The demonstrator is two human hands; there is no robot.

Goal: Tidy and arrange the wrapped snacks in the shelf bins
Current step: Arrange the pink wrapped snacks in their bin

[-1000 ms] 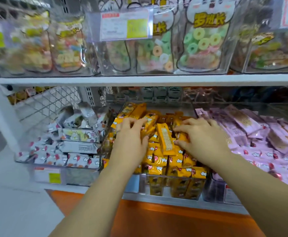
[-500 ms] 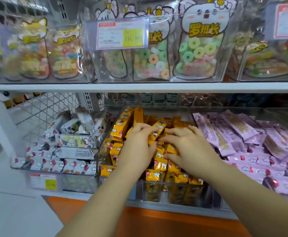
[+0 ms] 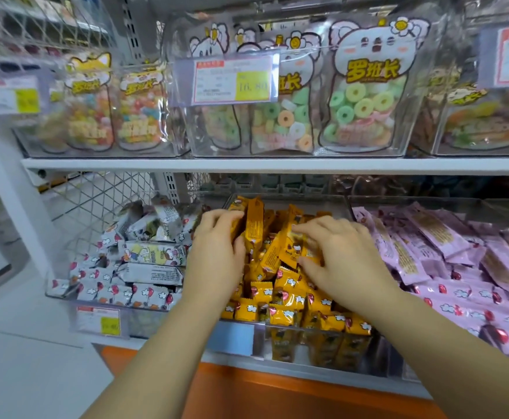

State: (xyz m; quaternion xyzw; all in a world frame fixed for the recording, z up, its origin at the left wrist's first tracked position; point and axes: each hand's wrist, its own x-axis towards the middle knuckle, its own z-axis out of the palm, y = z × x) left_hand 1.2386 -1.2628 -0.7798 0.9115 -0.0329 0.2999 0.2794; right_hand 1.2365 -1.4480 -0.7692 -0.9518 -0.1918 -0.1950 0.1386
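Left hand grip: our left hand holds a few upright yellow packs, with the fingers curled over them and the thumb on their near side, close to the left wall of the middle bin.
Right hand grip: our right hand grasps some tilted yellow packs between bent fingers and thumb, at the centre of this bin.
Change: a second ago both hands lay spread on the pile. Then they met in the centre. Now the left one has brought its packs toward the left wall and stood them on edge.
Meaning: we judge that a standing row is begun at the back, and the tilted packs should join it next.
Front of bin: the yellow front rows lie already in order.
Neighbours: white packs fill the bin to the left and pink packs the bin to the right. Both look partly untidy.
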